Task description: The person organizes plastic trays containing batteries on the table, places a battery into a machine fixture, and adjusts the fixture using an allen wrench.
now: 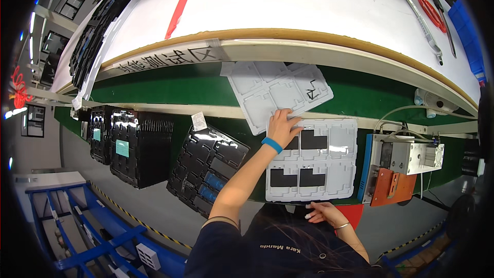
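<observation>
A light grey compartment tray (337,172) lies in front of me with several flat black pieces (313,140) in its pockets. My left hand (282,127), with a blue wristband, reaches over the tray's upper left corner. Its fingers look somewhat apart, and I see nothing held in them. Below its wrist another black piece is partly covered. Beyond the fingertips, a second grey tray (280,90) with black marks lies tilted under the shelf. My right hand (324,213) is open near the first tray's front edge, with white coverings on some fingertips.
To the left lie black trays (206,167) at an angle, with taller black stacks (141,146) farther left. A metal-and-orange device (404,167) stands at right. The white shelf (288,5) above carries a red-handled tool (431,13), pens and a blue bin (465,36).
</observation>
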Demonstrator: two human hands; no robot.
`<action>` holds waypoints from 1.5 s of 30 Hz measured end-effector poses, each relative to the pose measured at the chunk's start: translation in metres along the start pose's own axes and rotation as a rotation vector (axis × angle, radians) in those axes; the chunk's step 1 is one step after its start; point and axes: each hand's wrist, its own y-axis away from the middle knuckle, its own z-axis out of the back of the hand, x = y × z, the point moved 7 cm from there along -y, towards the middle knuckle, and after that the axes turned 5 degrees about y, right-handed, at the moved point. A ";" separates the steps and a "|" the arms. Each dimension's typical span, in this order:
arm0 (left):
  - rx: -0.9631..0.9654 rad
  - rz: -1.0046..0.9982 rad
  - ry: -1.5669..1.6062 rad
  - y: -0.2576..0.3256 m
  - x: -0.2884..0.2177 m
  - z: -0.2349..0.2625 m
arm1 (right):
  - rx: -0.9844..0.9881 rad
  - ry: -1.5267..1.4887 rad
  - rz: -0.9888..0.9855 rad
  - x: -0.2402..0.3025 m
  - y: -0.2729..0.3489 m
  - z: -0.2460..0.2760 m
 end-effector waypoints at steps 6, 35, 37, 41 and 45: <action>-0.079 0.109 0.081 0.034 -0.004 0.023 | 0.054 0.213 0.139 0.026 0.012 0.021; 0.353 0.020 -0.300 0.023 -0.023 0.001 | -0.135 0.440 0.545 0.021 0.076 0.040; 0.425 0.002 -0.334 0.016 -0.025 -0.003 | -0.128 0.437 0.586 0.023 0.086 0.036; 0.550 0.063 -0.435 0.026 -0.012 -0.002 | -0.136 0.628 0.706 0.045 0.104 0.031; 0.508 0.123 -0.319 0.040 -0.035 0.019 | -0.169 0.715 0.805 0.074 0.120 0.034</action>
